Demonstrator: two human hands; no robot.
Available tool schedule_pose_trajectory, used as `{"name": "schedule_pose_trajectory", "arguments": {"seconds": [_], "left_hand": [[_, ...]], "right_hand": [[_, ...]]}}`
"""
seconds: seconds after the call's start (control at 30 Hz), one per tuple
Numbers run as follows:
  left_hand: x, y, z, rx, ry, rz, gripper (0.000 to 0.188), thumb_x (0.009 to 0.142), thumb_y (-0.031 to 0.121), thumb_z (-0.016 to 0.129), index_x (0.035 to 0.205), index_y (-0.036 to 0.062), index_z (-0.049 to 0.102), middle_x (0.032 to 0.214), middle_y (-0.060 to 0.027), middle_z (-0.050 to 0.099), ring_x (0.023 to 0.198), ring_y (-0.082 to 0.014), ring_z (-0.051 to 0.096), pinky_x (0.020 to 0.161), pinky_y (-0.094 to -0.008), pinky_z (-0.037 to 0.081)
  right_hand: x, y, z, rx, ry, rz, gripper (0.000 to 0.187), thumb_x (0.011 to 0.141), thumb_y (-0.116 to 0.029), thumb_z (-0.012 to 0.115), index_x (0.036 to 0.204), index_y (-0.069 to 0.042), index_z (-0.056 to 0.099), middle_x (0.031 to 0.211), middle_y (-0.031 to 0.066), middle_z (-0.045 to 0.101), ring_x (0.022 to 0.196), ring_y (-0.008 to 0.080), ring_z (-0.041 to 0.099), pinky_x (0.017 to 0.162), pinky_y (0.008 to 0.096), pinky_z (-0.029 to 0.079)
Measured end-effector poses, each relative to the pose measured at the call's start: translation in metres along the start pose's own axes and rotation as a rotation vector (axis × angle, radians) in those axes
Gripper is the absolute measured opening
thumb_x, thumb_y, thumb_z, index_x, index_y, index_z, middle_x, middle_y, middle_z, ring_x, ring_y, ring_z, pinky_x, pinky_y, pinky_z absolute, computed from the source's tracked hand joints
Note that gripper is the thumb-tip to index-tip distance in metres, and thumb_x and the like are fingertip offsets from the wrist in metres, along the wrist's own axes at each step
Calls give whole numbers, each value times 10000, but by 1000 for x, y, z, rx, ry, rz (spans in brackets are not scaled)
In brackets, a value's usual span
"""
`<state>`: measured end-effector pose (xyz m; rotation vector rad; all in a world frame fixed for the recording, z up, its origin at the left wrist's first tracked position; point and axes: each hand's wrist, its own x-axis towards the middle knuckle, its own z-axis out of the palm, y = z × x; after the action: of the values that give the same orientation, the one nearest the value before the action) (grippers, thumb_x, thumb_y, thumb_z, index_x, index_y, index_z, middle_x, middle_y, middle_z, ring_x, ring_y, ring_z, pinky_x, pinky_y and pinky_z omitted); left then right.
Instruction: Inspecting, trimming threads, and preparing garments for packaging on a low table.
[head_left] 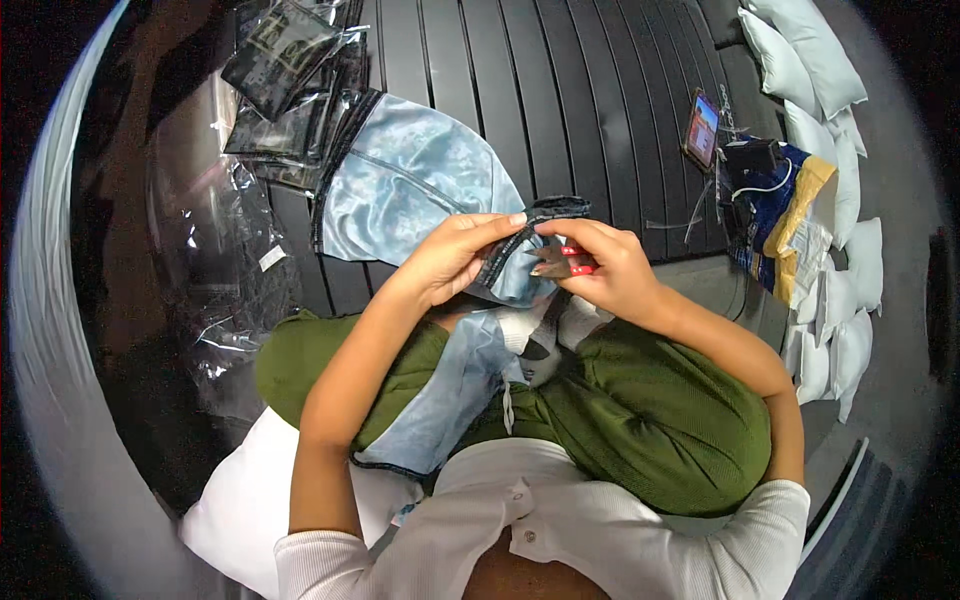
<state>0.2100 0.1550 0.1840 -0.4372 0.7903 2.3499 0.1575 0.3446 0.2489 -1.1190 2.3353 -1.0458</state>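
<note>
A light blue, shiny cloth piece (415, 165) with dark bound edges spreads from the slatted surface across to my lap, where another light blue cloth part (440, 400) hangs over my leg. My left hand (450, 262) pinches its dark trim (508, 250) between thumb and fingers. Close by on the right, my right hand (615, 268) grips the same trim with thumb and fingertip. Small scissors with red handles (578, 260) are tucked in that hand's fingers, their blades pointing left beneath the trim. Where the folded cloth passes under my hands, its edge is partly hidden.
Clear plastic packages with dark contents (285, 70) pile up at the far left, above loose clear plastic (235, 270). A lit phone (702, 130) stands at the right, near a blue and yellow bag (790, 220). White pillows (840, 260) line the right side.
</note>
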Motion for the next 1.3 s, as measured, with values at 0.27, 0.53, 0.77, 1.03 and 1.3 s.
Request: {"name": "schedule_pose_trajectory", "arguments": {"seconds": [0.27, 0.53, 0.77, 1.03, 1.3], "left_hand": [[-5, -2, 9, -15, 0, -32, 271, 846, 258, 550, 912, -4, 573, 853, -65, 617, 738, -91, 592, 669, -209, 487], [-6, -3, 10, 104, -50, 30, 281, 834, 248, 566, 898, -21, 614, 831, -58, 630, 718, -86, 578, 653, -214, 461], [-2, -12, 5, 249, -36, 12, 279, 816, 271, 591, 881, 6, 649, 727, -7, 613, 571, -38, 483, 508, -176, 367], [-3, -11, 6, 315, 10, 45, 255, 807, 266, 598, 882, 29, 655, 633, 54, 546, 538, -14, 410, 477, -169, 302], [-3, -10, 10, 350, -51, 156, 161, 815, 216, 586, 797, 56, 595, 736, 44, 519, 691, -31, 441, 623, -171, 337]], "right_hand": [[3, -3, 0, -144, -3, -12, 317, 639, -93, 658, 945, -72, 578, 749, 80, 586, 642, 224, 590, 559, 304, 471], [2, -1, 4, -66, 98, -92, 209, 664, -63, 619, 870, -60, 584, 691, 73, 558, 573, 232, 558, 507, 316, 446], [3, 0, 3, -51, 60, -140, 119, 675, -28, 559, 792, -38, 538, 639, 93, 537, 535, 261, 539, 486, 335, 435], [-5, 1, 5, 192, 82, 111, 84, 732, 27, 579, 789, 7, 520, 634, 39, 503, 546, 52, 429, 491, 205, 350], [-5, 0, 1, 245, 67, 164, 76, 750, -11, 586, 803, 10, 536, 659, 9, 524, 577, 36, 438, 519, 190, 353]]}}
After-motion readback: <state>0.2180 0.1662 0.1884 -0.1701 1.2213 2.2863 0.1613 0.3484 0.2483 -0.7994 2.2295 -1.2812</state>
